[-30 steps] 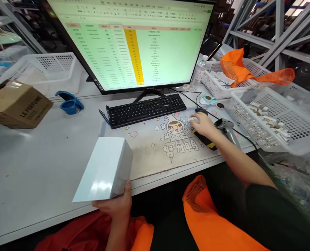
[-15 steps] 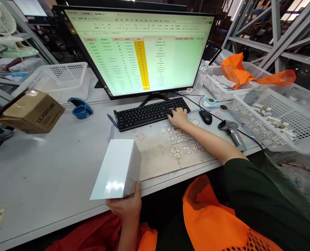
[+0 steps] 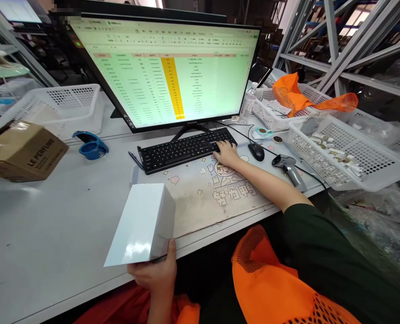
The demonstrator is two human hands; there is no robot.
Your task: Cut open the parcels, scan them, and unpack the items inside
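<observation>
— Nearby, what is gripped?
— A white box (image 3: 142, 225) is clasped by the left hand (image 3: 156, 275) at the worktop's (image 3: 51, 216) near edge, with the fingers hidden beneath it.
— And farther off?
— The right hand (image 3: 226, 154) is laid open on the keyboard's (image 3: 183, 148) right end; the monitor (image 3: 173, 72) text cannot be read.

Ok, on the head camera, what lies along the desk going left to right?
Cardboard box → blue tape dispenser → keyboard, right hand on its right end → mouse → barcode scanner → white basket. The white box in the left hand overlaps the keyboard's span, so it's left out.
</observation>
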